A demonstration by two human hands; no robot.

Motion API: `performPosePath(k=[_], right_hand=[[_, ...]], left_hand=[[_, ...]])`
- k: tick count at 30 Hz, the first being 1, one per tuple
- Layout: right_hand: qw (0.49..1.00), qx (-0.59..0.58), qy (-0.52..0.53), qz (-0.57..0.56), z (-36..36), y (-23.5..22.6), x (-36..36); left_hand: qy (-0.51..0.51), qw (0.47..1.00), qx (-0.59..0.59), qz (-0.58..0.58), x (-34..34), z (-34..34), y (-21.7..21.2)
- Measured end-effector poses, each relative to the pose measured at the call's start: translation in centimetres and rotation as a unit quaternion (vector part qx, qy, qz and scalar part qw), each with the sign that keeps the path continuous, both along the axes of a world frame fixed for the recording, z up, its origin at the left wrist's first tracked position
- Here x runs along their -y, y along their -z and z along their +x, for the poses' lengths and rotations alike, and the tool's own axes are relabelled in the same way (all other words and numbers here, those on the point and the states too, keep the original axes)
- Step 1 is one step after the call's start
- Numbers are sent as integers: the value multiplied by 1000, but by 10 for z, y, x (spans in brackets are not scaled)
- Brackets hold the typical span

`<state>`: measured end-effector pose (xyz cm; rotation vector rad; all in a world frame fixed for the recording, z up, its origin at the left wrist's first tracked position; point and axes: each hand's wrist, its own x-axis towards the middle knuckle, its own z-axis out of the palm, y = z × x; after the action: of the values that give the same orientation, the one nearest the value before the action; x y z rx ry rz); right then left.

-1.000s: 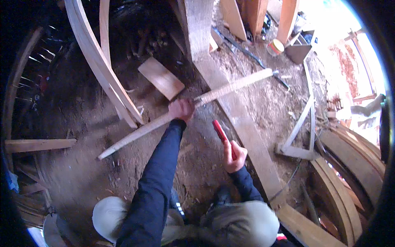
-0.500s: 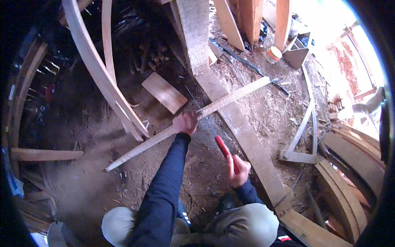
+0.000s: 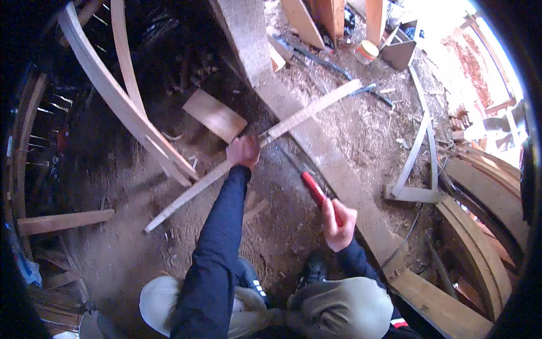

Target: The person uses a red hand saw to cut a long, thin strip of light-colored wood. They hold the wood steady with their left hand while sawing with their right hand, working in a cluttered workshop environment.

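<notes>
My left hand (image 3: pixel 243 151) is closed round a long, narrow wooden strip (image 3: pixel 316 111), which slants from lower left to upper right. The strip's right part lies across a thick timber beam (image 3: pixel 333 164). In my right hand (image 3: pixel 340 226) is a handsaw (image 3: pixel 311 185) with a red handle, the fingers wrapped round its grip. Its thin grey blade, hard to make out, reaches up and left toward the strip, just right of my left hand. Whether its teeth touch the wood I cannot tell. Beyond my left hand, a short board (image 3: pixel 214 114) rests on the dirt floor.
Curved timbers (image 3: pixel 121 107) stand at the left, and more curved pieces (image 3: pixel 474 248) lie at the lower right. A small tub (image 3: pixel 366 52) sits near an open wooden box (image 3: pixel 400 51) at the far right. A triangular wooden frame (image 3: pixel 415 194) is right of the beam.
My right hand has drawn the saw back toward me and a little to the right. My left hand keeps its hold on the strip. The whole view has shifted slightly.
</notes>
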<state>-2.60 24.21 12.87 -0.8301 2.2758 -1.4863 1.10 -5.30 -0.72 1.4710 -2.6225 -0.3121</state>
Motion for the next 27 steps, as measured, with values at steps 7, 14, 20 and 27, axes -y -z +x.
performPosePath(k=[7, 14, 20, 27], right_hand=[[995, 85, 45, -8, 16, -34, -70], [998, -27, 17, -53, 8, -12, -45], [997, -67, -26, -34, 1, 34, 0], [996, -76, -33, -26, 7, 41, 7]], left_hand=[[-33, 999, -22, -4, 12, 7, -6], [-35, 998, -44, -6, 7, 0, 1], [-37, 990, -84, -105, -9, -1, 5], [-18, 987, -90, -133, -12, 1, 11]])
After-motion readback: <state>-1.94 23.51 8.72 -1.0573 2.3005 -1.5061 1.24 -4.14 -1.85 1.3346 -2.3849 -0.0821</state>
